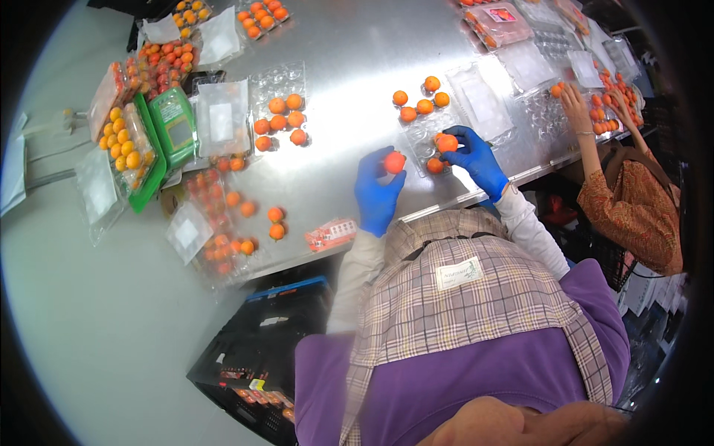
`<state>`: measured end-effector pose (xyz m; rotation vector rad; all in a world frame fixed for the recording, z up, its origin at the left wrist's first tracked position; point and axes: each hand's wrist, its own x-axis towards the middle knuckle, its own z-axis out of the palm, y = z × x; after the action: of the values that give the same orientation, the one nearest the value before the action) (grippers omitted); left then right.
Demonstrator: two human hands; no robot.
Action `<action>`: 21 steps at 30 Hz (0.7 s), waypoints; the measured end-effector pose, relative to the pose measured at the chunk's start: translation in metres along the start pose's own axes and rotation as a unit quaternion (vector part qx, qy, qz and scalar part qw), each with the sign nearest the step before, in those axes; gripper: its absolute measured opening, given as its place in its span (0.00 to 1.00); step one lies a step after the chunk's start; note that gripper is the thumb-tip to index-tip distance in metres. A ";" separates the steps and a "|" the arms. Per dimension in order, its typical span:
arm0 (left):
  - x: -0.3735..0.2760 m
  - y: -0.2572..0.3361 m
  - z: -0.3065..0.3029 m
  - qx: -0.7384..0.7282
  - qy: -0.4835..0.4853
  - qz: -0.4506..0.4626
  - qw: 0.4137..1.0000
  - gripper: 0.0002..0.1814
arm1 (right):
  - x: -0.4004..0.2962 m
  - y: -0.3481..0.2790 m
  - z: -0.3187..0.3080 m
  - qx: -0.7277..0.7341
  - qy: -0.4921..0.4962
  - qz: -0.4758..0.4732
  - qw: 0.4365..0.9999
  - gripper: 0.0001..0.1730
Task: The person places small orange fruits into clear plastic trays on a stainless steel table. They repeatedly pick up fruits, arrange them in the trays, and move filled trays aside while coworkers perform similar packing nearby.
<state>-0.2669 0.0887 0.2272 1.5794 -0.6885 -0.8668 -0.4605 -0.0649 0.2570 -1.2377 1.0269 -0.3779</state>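
Note:
My left hand, in a blue glove, holds a reddish-orange round fruit between thumb and fingers above the steel table. My right hand, gloved alike, grips an orange fruit over the near part of a clear plastic tray with moulded cups. Several orange fruits lie at the tray's far end, and another fruit sits at its near end beside my right fingertips. Whether the held fruit touches the tray, I cannot tell.
Left stand another part-filled tray, a green scale and packed fruit. A printed card lies by the table edge. Black crates stand below. At right, a co-worker's hands handle fruit.

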 end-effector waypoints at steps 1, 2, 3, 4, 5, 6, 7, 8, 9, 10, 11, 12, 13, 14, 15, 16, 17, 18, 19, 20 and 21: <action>0.002 0.001 -0.004 -0.004 -0.009 0.003 1.000 0.27 | -0.002 -0.005 0.007 -0.017 -0.002 -0.001 1.000 0.27; 0.004 0.004 -0.007 -0.008 -0.018 0.005 1.000 0.27 | -0.005 -0.012 0.014 -0.035 -0.004 -0.003 0.999 0.26; 0.004 0.009 -0.011 -0.015 -0.024 -0.006 1.000 0.27 | -0.007 -0.015 0.021 -0.049 -0.010 -0.005 0.999 0.26; 0.003 0.015 -0.013 -0.023 -0.028 -0.018 0.999 0.27 | -0.006 -0.012 0.026 -0.036 -0.018 -0.003 0.999 0.27; 0.002 0.021 -0.013 -0.032 -0.033 -0.029 0.999 0.27 | -0.008 -0.012 0.028 -0.034 -0.030 0.001 0.999 0.27; 0.000 0.028 -0.015 -0.026 -0.033 -0.027 0.999 0.27 | -0.007 -0.014 0.031 -0.030 -0.048 0.002 0.998 0.26; -0.002 0.036 -0.015 -0.021 -0.032 -0.024 0.999 0.27 | -0.008 -0.016 0.033 -0.027 -0.067 0.003 0.997 0.26; -0.004 0.040 -0.014 -0.017 -0.031 -0.022 0.999 0.27 | -0.009 -0.019 0.032 -0.032 -0.081 0.006 0.996 0.25; -0.008 0.043 -0.013 -0.003 -0.018 -0.008 1.000 0.26 | -0.007 -0.021 0.031 -0.015 -0.094 0.000 0.995 0.26; -0.011 0.044 -0.010 0.010 -0.005 0.005 1.000 0.26 | -0.006 -0.021 0.030 0.003 -0.107 -0.005 0.994 0.26; -0.016 0.046 -0.005 0.023 0.007 0.017 1.000 0.26 | -0.005 -0.023 0.028 0.020 -0.121 -0.010 0.992 0.26; -0.022 0.050 0.000 0.024 0.020 0.007 0.999 0.26 | -0.005 -0.027 0.028 0.039 -0.135 -0.018 0.990 0.26; -0.029 0.052 0.006 0.024 0.030 -0.003 0.999 0.26 | -0.007 -0.033 0.027 0.054 -0.156 -0.010 0.986 0.26; -0.033 0.056 0.010 0.023 0.040 -0.012 0.999 0.26 | -0.011 -0.039 0.025 0.069 -0.177 -0.003 0.982 0.25; -0.037 0.058 0.016 0.057 0.053 0.010 0.997 0.26 | -0.014 -0.044 0.019 0.081 -0.195 0.006 0.977 0.25; -0.040 0.060 0.022 0.091 0.065 0.033 0.993 0.26 | -0.017 -0.047 0.015 0.074 -0.220 -0.001 0.973 0.24; -0.043 0.062 0.028 0.125 0.074 0.055 0.988 0.27 | -0.019 -0.043 0.012 0.073 -0.231 0.002 0.970 0.23; -0.045 0.064 0.036 0.133 0.082 0.062 0.986 0.27 | -0.021 -0.039 0.007 0.072 -0.239 0.004 0.968 0.23; -0.047 0.067 0.043 0.142 0.088 0.070 0.983 0.28 | -0.023 -0.037 0.003 0.071 -0.245 0.005 0.967 0.22; -0.050 0.068 0.050 0.151 0.092 0.077 0.981 0.28 | -0.029 -0.036 0.003 0.169 -0.248 0.052 0.953 0.22; -0.051 0.069 0.058 0.187 0.083 0.099 0.974 0.28 | -0.030 -0.032 -0.003 0.141 -0.258 0.046 0.955 0.22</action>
<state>-0.3413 0.0857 0.2993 1.8551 -0.9088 -0.4687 -0.4694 -0.0554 0.2987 -0.9537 0.5536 -0.1092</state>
